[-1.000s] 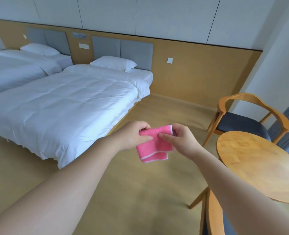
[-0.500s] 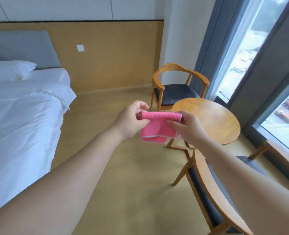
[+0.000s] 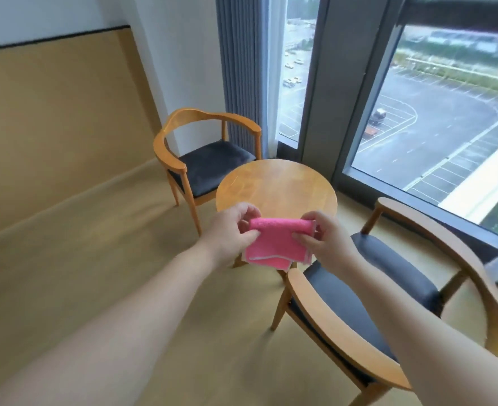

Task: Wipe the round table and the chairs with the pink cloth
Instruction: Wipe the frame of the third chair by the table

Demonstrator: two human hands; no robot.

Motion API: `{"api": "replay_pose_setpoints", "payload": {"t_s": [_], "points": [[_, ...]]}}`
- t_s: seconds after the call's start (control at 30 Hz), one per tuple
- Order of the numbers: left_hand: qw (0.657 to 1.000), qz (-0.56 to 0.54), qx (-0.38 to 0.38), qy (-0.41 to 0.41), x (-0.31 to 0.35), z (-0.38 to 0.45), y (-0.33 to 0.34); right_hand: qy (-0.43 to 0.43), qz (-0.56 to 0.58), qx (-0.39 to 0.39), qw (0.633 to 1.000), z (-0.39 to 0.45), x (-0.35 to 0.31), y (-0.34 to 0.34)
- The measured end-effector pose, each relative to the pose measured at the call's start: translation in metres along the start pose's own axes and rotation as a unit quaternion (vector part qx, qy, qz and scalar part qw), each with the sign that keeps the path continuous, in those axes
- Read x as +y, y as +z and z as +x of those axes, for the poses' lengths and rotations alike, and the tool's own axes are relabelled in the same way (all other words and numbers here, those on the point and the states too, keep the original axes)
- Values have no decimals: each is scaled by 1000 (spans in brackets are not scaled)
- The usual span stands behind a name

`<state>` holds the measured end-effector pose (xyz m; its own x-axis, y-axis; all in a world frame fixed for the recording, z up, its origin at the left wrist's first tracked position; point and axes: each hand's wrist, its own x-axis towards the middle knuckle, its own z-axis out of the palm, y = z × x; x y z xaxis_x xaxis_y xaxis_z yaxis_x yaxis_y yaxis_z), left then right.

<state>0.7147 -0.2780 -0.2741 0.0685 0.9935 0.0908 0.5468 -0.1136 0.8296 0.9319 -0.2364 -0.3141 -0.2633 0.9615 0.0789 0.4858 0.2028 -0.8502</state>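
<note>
Pale wood floor (image 3: 75, 276) beside a tall window (image 3: 435, 112); round wooden table (image 3: 277, 186) between two curved-arm chairs, far chair (image 3: 209, 159) and near chair (image 3: 382, 297), seats dark. Left hand (image 3: 230, 230) and right hand (image 3: 324, 238) each pinch the folded, fuzzy pink cloth (image 3: 274, 244) above the table's near edge

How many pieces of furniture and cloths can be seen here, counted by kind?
Chairs: 2, far chair and near chair
Round table: 1
Pink cloth: 1, pinched by left hand and right hand
Total: 4
</note>
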Motion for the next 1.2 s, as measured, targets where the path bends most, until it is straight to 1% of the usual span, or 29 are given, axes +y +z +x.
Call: {"api": "replay_pose_setpoints", "payload": {"t_s": [0.13,0.27,0.37,0.47,0.53,0.6,0.67,0.77,0.87,0.97,1.07,1.2], "points": [[995,-34,-93,30,-5,34,34,49,-44,87,994,-9,30,-18],[982,-60,-165,65,-16,53,72,91,-55,176,979,-46,49,-19],[963,-75,-236,106,-35,55,102,135,-97,247,955,-81,63,-4],[939,-73,-298,153,-63,53,131,174,-106,345,916,-113,81,26],[934,-72,-306,171,-85,50,155,189,-98,407,888,-127,97,47],[929,-101,-311,172,-109,34,178,180,-116,448,868,-145,118,71],[926,-121,-315,168,-135,16,199,163,-154,459,859,-164,144,97],[922,-120,-328,168,-183,-7,235,162,-186,459,853,-192,194,138],[923,-100,-335,161,-234,-30,283,169,-206,471,841,-220,261,176],[921,-69,-340,174,-281,-53,343,173,-217,489,827,-246,335,211],[917,-60,-342,194,-310,-66,407,155,-240,536,794,-267,403,224],[917,-111,-294,246,-313,-70,480,86,-287,597,744,-283,468,211]]}}
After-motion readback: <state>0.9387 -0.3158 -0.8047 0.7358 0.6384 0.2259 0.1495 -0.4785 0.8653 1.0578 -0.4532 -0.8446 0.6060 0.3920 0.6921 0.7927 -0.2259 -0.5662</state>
